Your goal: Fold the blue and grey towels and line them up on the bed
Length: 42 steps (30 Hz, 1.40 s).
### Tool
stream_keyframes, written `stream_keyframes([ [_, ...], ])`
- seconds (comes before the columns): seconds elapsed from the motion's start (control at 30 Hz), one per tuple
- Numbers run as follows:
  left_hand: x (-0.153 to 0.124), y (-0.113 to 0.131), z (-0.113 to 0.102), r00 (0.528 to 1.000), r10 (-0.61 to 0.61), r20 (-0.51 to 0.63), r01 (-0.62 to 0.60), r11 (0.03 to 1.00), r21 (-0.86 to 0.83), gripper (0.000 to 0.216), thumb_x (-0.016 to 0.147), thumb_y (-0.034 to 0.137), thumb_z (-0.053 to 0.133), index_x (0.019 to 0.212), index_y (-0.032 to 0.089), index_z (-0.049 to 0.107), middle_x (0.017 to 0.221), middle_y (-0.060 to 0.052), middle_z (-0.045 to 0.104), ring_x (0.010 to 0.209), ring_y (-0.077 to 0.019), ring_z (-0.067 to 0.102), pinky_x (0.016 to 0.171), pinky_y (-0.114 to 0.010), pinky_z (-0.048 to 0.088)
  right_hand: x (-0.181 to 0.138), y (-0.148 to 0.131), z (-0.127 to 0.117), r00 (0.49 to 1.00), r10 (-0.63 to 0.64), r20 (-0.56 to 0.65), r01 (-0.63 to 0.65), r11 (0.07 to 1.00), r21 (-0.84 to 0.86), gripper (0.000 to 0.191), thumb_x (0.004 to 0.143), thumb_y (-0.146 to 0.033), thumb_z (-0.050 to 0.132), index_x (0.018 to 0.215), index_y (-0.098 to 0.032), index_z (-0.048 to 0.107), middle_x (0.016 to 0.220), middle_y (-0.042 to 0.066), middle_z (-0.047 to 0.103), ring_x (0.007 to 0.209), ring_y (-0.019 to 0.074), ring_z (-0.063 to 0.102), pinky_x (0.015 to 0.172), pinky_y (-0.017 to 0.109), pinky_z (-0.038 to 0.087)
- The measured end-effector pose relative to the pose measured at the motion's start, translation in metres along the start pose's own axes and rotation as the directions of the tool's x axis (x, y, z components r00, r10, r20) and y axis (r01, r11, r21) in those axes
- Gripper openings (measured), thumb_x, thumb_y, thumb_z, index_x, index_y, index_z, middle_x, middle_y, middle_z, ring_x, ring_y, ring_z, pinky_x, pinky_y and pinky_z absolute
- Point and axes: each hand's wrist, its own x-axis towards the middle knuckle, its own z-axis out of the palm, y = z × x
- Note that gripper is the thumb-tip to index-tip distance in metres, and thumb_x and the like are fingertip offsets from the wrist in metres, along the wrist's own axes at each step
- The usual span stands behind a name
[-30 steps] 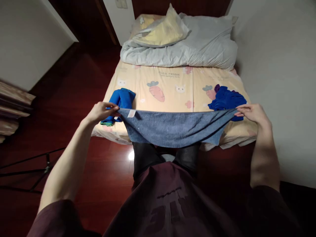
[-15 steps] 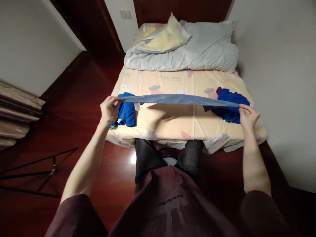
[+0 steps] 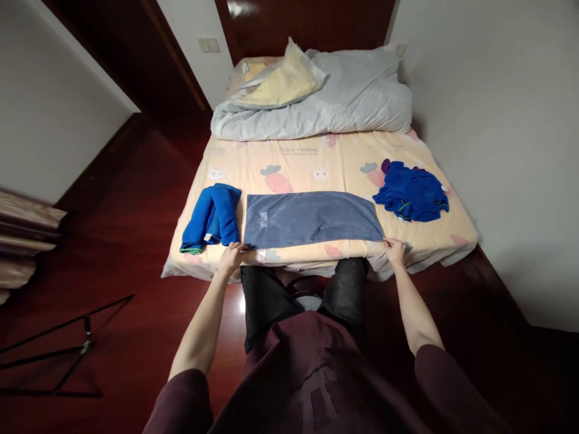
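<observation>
A grey-blue towel (image 3: 312, 218) with small white lettering near its left end lies spread across the front of the bed. My left hand (image 3: 232, 257) pinches its near left corner. At the near right corner, my right hand (image 3: 394, 249) grips the edge between thumb and fingers. Left of the towel are rolled or folded bright blue cloths (image 3: 203, 214) with a green edge. A crumpled heap of blue cloth (image 3: 414, 191), with a purple piece behind it, sits to the right.
The bed (image 3: 253, 157) has a yellow sheet with carrot prints. A grey quilt (image 3: 357, 90) and a yellow pillow (image 3: 289, 78) lie at its far end. A black tripod's legs (image 3: 67, 349) stand on the floor at left, near a curtain (image 3: 27, 241).
The towel, stretched in the air between both hands before, now lies flat on the bed. Both hands have come down toward me and closer together, still holding its corners.
</observation>
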Motion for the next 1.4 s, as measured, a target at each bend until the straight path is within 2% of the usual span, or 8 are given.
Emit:
stream_keyframes([
  [0.33, 0.0, 0.012, -0.001, 0.999, 0.042, 0.034, -0.045, 0.994, 0.098, 0.038, 0.093, 0.011, 0.044, 0.115, 0.02, 0.075, 0.116, -0.014, 0.071, 0.113, -0.0279, 0.063, 0.098, -0.035, 0.05, -0.015, 0.01, 0.006, 0.982, -0.172, 0.079, 0.184, 0.965, -0.184, 0.031, 0.086, -0.014, 0.054, 0.098, -0.014, 0.083, 0.109, 0.017, 0.08, 0.108, 0.0287, 0.073, 0.106, 0.042, 0.055],
  [0.5, 0.0, -0.004, -0.001, 0.998, -0.015, 0.062, 0.006, 0.989, 0.146, 0.042, 0.095, 0.009, 0.04, 0.121, 0.018, 0.071, 0.123, -0.015, 0.069, 0.107, -0.0258, 0.067, 0.09, -0.033, 0.051, -0.014, 0.013, -0.003, 0.975, -0.194, 0.109, 0.216, 0.942, -0.257, 0.033, 0.092, -0.015, 0.052, 0.105, -0.012, 0.082, 0.112, 0.016, 0.079, 0.108, 0.0286, 0.07, 0.106, 0.04, 0.054],
  [0.7, -0.006, -0.022, 0.003, 0.996, -0.042, 0.082, 0.03, 0.99, 0.137, 0.041, 0.094, 0.01, 0.04, 0.121, 0.02, 0.07, 0.124, -0.015, 0.069, 0.108, -0.0279, 0.069, 0.089, -0.035, 0.053, -0.022, 0.017, -0.021, 0.927, -0.279, 0.25, 0.349, 0.886, -0.305, 0.034, 0.095, -0.015, 0.051, 0.106, -0.017, 0.083, 0.115, 0.012, 0.079, 0.111, 0.0285, 0.066, 0.105, 0.04, 0.052],
  [0.87, -0.004, -0.015, 0.005, 0.989, -0.034, 0.145, 0.012, 0.989, 0.147, 0.04, 0.088, 0.01, 0.047, 0.119, 0.023, 0.069, 0.123, -0.014, 0.069, 0.113, -0.0279, 0.069, 0.088, -0.035, 0.055, -0.028, 0.008, -0.025, 0.921, -0.24, 0.307, 0.347, 0.864, -0.365, 0.035, 0.095, -0.014, 0.05, 0.105, -0.016, 0.083, 0.115, 0.013, 0.078, 0.111, 0.0288, 0.064, 0.102, 0.04, 0.051],
  [1.03, 0.008, -0.01, -0.005, 0.968, -0.106, 0.229, 0.051, 0.971, 0.233, 0.04, 0.088, 0.008, 0.044, 0.115, 0.022, 0.07, 0.12, -0.015, 0.073, 0.103, -0.028, 0.072, 0.084, -0.036, 0.056, -0.019, -0.023, -0.019, 0.931, -0.131, 0.341, 0.294, 0.825, -0.484, 0.033, 0.09, -0.01, 0.052, 0.103, -0.014, 0.082, 0.113, 0.018, 0.076, 0.116, 0.0321, 0.061, 0.103, 0.044, 0.047],
  [1.1, 0.013, -0.006, -0.01, 0.956, -0.139, 0.257, 0.067, 0.96, 0.271, 0.038, 0.088, 0.007, 0.044, 0.11, 0.021, 0.071, 0.114, -0.015, 0.075, 0.098, -0.0283, 0.073, 0.081, -0.036, 0.056, -0.013, -0.039, -0.015, 0.934, -0.122, 0.337, 0.28, 0.836, -0.473, 0.033, 0.088, -0.009, 0.053, 0.104, -0.013, 0.082, 0.116, 0.019, 0.075, 0.12, 0.0348, 0.058, 0.106, 0.049, 0.045],
  [1.23, 0.032, 0.025, -0.015, 0.969, -0.117, 0.218, 0.047, 0.951, 0.304, 0.029, 0.089, 0.012, 0.049, 0.099, 0.02, 0.074, 0.106, -0.017, 0.077, 0.097, -0.0307, 0.074, 0.081, -0.038, 0.054, -0.006, -0.084, 0.006, 0.924, -0.284, 0.256, 0.345, 0.908, -0.236, 0.043, 0.093, -0.016, 0.051, 0.128, -0.014, 0.075, 0.138, 0.017, 0.067, 0.131, 0.0346, 0.054, 0.116, 0.052, 0.041],
  [1.4, 0.084, 0.113, -0.006, 0.993, 0.109, 0.053, -0.111, 0.993, 0.048, 0.031, 0.102, 0.038, 0.047, 0.107, 0.023, 0.073, 0.11, -0.015, 0.076, 0.097, -0.0281, 0.072, 0.082, -0.035, 0.051, -0.018, -0.157, 0.063, 0.906, -0.394, 0.156, 0.405, 0.913, -0.053, 0.055, 0.105, -0.034, 0.042, 0.157, -0.019, 0.051, 0.168, 0.007, 0.04, 0.155, 0.0303, 0.033, 0.13, 0.051, 0.026],
])
